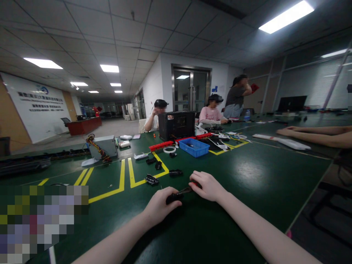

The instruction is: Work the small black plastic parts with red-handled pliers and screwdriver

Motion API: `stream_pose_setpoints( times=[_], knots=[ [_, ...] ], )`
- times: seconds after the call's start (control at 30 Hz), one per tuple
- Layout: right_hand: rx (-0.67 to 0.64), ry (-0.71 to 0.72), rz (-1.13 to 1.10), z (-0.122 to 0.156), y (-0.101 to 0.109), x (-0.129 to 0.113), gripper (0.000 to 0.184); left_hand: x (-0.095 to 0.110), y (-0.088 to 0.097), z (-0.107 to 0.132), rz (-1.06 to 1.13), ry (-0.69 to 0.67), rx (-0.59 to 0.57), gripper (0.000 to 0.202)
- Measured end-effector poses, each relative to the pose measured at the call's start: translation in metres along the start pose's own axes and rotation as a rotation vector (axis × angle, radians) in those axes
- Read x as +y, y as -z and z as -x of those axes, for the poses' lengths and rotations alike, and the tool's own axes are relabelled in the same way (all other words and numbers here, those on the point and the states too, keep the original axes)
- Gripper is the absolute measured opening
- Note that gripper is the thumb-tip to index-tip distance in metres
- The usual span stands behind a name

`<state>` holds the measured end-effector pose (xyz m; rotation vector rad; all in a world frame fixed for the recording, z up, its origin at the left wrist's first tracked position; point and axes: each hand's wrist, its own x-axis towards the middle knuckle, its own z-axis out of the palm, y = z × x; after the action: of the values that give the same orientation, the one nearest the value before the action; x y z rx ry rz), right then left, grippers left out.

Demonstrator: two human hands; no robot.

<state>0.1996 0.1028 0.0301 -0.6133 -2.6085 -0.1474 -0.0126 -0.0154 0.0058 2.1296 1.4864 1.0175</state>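
Note:
My left hand is closed around a small black part resting on the green table. My right hand is closed on the handle of a thin tool, probably a screwdriver, whose tip points into the black part. Both hands sit close together near the table's front middle. Just beyond them lie several small black parts along yellow tape lines.
A blue bin, red strips, a white tape ring, a black computer case and a grey power supply with wires stand farther back. People sit and stand across the table. Another person's arms rest at right.

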Motion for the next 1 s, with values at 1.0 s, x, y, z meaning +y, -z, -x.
stream_pose_setpoints(
  times=[1.0],
  knots=[
    [-0.005,0.032,-0.069,-0.0057,0.0020,0.0048,0.026,-0.0024,0.0070,0.0003,0.013,-0.034,-0.031,0.027]
  ],
)
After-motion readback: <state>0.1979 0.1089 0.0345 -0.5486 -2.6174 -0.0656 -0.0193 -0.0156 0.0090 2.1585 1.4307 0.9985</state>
